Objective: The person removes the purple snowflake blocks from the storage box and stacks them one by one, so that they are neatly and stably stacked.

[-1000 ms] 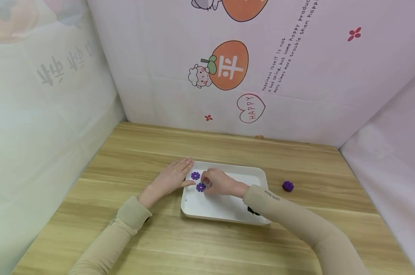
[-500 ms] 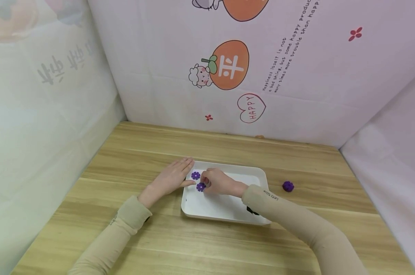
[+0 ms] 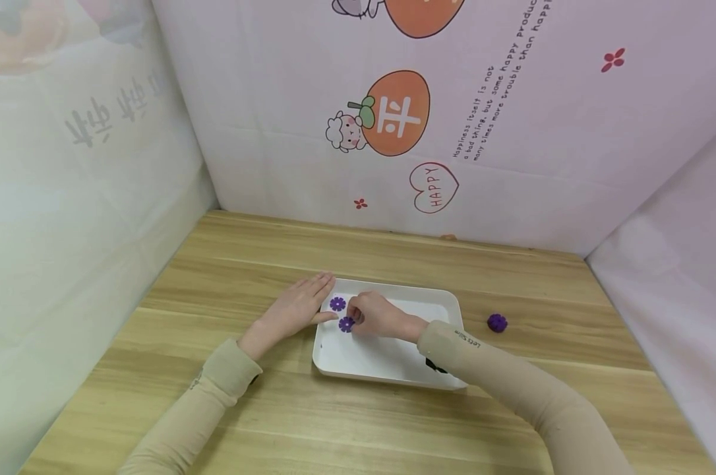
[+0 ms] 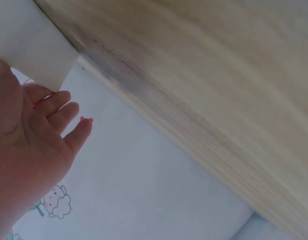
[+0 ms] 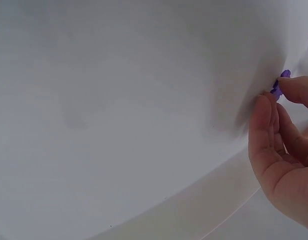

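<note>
A shallow white tray [image 3: 387, 359] lies on the wooden table. My left hand [image 3: 295, 307] rests over its left rim, fingers extended toward the far corner and thumb reaching inside. In the left wrist view, that hand's fingers [image 4: 56, 102] lie along the corner of the tray [image 4: 31, 42]. Inside the tray, my right hand [image 3: 378, 315] pinches a purple snowflake disc [image 3: 345, 324] with notched edges. The right wrist view has this disc [image 5: 285, 73] between thumb and fingertips, partly covered by them. A second purple snowflake disc [image 3: 337, 303] lies just behind it, near the left thumb.
Right of the tray, a small pile of purple snowflake discs [image 3: 497, 322] sits on the table [image 3: 263, 415]. White printed sheets [image 3: 287, 158] rise behind and at both sides of the table. The tray's raised rim surrounds the right hand's work.
Almost nothing differs. My right fingertips shift very slightly at the nearer disc; the left hand, tray and other discs stay in place.
</note>
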`<state>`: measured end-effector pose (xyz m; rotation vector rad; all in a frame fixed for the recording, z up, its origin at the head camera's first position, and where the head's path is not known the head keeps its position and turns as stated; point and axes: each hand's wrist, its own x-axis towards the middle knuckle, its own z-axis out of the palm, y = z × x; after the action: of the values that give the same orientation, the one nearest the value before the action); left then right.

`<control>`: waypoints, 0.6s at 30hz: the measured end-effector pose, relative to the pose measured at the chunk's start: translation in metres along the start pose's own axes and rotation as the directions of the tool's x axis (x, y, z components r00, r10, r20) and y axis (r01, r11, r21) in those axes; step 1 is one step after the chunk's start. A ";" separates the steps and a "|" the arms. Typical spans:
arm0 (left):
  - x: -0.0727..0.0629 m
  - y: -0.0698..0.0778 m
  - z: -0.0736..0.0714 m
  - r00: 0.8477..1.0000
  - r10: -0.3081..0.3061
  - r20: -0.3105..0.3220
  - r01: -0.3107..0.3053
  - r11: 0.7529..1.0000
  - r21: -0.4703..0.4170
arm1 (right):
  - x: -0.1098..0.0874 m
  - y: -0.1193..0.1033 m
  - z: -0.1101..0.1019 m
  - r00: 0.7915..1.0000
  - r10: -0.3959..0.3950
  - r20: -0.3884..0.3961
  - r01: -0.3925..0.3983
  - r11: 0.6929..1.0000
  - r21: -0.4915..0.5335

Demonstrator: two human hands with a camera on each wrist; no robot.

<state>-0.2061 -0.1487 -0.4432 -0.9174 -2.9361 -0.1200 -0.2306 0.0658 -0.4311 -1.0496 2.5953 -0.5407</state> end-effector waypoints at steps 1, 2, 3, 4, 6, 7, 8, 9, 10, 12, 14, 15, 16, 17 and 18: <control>0.000 0.000 0.000 1.000 0.001 -0.002 -0.001 1.000 0.000 | 0.000 0.000 0.000 1.000 0.002 0.001 -0.002 1.000 0.002; 0.000 0.000 0.000 1.000 -0.001 0.001 0.001 1.000 -0.002 | 0.000 0.000 0.000 1.000 0.004 0.003 -0.004 1.000 0.003; 0.000 0.000 -0.001 1.000 -0.002 0.002 0.002 1.000 -0.003 | 0.000 0.000 -0.001 1.000 0.004 0.004 -0.004 1.000 0.004; 0.000 0.000 -0.001 1.000 -0.003 0.003 0.003 1.000 -0.004 | 0.000 0.000 -0.001 1.000 0.003 0.005 -0.003 1.000 0.003; 0.000 0.001 0.000 1.000 -0.006 0.006 0.006 1.000 -0.004 | 0.000 0.000 -0.001 1.000 0.000 0.008 0.000 1.000 0.003; 0.000 0.001 0.000 1.000 -0.006 0.006 0.006 1.000 -0.005 | 0.000 0.000 -0.001 1.000 -0.003 0.008 0.003 1.000 0.003; 0.000 0.001 0.000 1.000 -0.008 0.009 0.008 1.000 -0.008 | -0.001 0.000 -0.001 1.000 -0.005 0.008 0.005 1.000 0.003; 0.000 0.001 0.000 1.000 -0.008 0.007 0.008 1.000 -0.008 | -0.001 0.000 -0.002 1.000 -0.008 0.007 0.008 1.000 0.004; 0.000 0.001 0.000 1.000 -0.009 0.006 0.009 1.000 -0.008 | -0.001 0.000 -0.002 1.000 -0.009 0.007 0.009 1.000 0.004; 0.000 0.001 0.000 1.000 -0.008 0.002 0.008 1.000 -0.008 | -0.002 0.000 -0.002 1.000 -0.009 0.007 0.009 1.000 0.009; 0.000 0.001 -0.001 1.000 -0.007 -0.001 0.007 1.000 -0.011 | -0.002 0.000 -0.003 1.000 -0.005 0.007 0.005 1.000 0.008; -0.001 0.001 -0.001 1.000 -0.006 -0.002 0.006 1.000 -0.012 | -0.002 0.001 -0.003 1.000 0.000 0.007 0.000 1.000 0.010; -0.001 0.001 -0.001 1.000 -0.004 -0.005 0.004 1.000 -0.012 | -0.003 0.001 -0.003 1.000 0.005 0.008 -0.005 1.000 0.013; 0.000 0.001 -0.001 1.000 -0.002 -0.008 0.002 1.000 -0.012 | -0.003 0.002 -0.003 1.000 0.013 0.008 -0.013 1.000 0.014; 0.000 0.001 -0.001 1.000 0.001 -0.012 -0.001 1.000 -0.009 | -0.003 0.003 -0.003 1.000 0.019 0.008 -0.019 1.000 0.012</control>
<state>-0.2052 -0.1483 -0.4423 -0.9160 -2.9268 -0.1379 -0.2310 0.0705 -0.4292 -1.0197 2.5891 -0.5464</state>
